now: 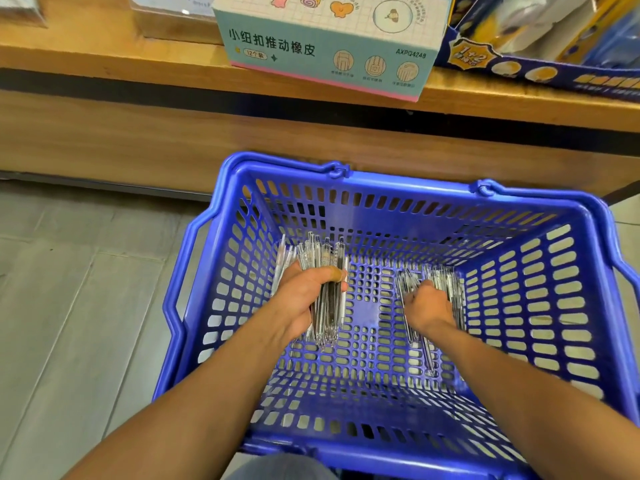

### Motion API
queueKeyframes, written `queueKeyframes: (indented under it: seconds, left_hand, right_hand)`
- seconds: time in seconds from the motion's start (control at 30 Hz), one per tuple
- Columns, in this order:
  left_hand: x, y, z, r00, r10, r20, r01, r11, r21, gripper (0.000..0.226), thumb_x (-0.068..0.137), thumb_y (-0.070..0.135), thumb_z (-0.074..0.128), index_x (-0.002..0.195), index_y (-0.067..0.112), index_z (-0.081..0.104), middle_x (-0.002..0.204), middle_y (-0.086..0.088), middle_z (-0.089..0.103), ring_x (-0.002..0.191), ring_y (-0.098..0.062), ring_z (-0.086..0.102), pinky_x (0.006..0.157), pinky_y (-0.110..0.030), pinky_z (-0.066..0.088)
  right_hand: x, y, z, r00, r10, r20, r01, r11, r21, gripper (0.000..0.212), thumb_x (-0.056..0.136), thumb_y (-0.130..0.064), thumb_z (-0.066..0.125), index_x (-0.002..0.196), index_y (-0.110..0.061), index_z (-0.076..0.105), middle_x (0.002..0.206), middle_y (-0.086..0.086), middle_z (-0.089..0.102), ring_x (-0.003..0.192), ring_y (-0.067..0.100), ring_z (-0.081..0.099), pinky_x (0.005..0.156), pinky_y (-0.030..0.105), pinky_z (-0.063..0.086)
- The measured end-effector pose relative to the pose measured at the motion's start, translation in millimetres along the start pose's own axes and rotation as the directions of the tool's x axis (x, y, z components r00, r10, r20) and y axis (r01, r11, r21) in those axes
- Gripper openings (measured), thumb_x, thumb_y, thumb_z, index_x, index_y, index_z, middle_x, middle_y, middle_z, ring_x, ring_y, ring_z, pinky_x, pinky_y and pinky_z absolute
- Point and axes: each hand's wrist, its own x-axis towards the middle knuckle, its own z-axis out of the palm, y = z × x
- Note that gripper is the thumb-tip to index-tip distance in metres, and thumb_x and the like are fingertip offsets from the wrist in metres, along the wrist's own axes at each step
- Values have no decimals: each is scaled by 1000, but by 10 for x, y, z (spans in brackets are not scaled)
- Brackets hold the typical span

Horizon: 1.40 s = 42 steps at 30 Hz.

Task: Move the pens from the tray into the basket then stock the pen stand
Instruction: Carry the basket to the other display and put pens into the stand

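A blue plastic basket with slotted walls stands on the floor below me. Both my arms reach down into it. My left hand is closed around a thick bundle of clear pens with dark cores, held just above the basket floor at its left side. A few white pens lie beside that bundle. My right hand is closed over a second bunch of clear pens lying on the basket floor at the right. No tray or pen stand is in view.
A wooden shelf unit runs across the top, just beyond the basket. On it sit a teal eraser box and a dark blue display box. Grey floor tiles spread to the left.
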Motion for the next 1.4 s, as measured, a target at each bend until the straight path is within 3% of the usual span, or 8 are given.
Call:
queueKeyframes:
  seconds: [0.23,0.4,0.53,0.7,0.83,0.97,1.2,1.4]
  left_hand:
    - [-217,103,-52,998,-12,-67,12,1000,8,45,81,1,74,118,3,50,72,-10,70,54,-17,68,45,-29,52]
    - [-769,431,-163,988,-47,-146,57,996,64,51,84,4,73,128,-1,47,72,-12,71,51,-16,67,44,-33,54]
    - [-1515,781,-227,979,-62,-193,80,993,87,39,85,2,70,121,-5,58,76,-15,71,52,-17,68,45,-30,54]
    - [-2689,1276,-178,969,-70,-235,77,997,22,19,81,-5,67,99,0,70,79,-17,69,58,-21,66,54,-30,58]
    - [-3621,1716,-70,977,-63,-205,58,998,-33,15,79,-9,67,83,5,72,70,-14,68,57,-20,65,52,-25,56]
    - [-4405,2132,48,979,-67,-191,48,994,-103,20,79,-9,69,97,-3,68,74,-16,71,60,-21,69,58,-28,60]
    - [-5471,2632,98,981,35,-188,-64,987,-147,14,80,-9,68,94,-6,67,68,-17,71,54,-21,69,47,-28,54]
    - [-6106,2772,-70,972,47,-230,-99,970,-222,13,83,-5,67,95,-7,69,71,-18,70,57,-21,69,49,-27,56]
  right_hand:
    - [-382,-49,-312,996,-45,79,41,998,49,50,105,-39,25,119,2,49,71,5,51,57,13,49,47,25,34]
    - [-968,-222,-874,994,-38,106,4,952,307,53,106,-35,22,103,2,59,84,25,63,51,18,45,44,28,39]
    - [-1606,-476,-1541,980,71,188,-166,809,564,37,106,-24,33,123,-1,58,83,16,62,51,16,46,47,37,46]
    - [-2517,-840,-2533,961,95,260,-274,470,839,31,97,6,33,120,9,53,72,10,50,30,1,43,29,13,23]
    - [-3211,-1077,-3304,958,45,284,-262,547,795,11,96,-5,47,95,-6,58,69,9,47,44,10,39,40,22,24]
    - [-3745,-1254,-3968,956,-16,294,-227,597,769,24,90,1,51,69,-12,54,63,7,43,46,12,40,43,24,31]
    - [-4383,-1564,-4754,916,-218,337,-112,667,737,10,91,-7,58,96,-4,67,85,10,61,78,22,54,70,37,47]
    - [-4819,-1904,-5115,852,-364,377,-21,696,718,11,90,-6,60,82,-12,63,76,4,56,67,15,54,56,27,50]
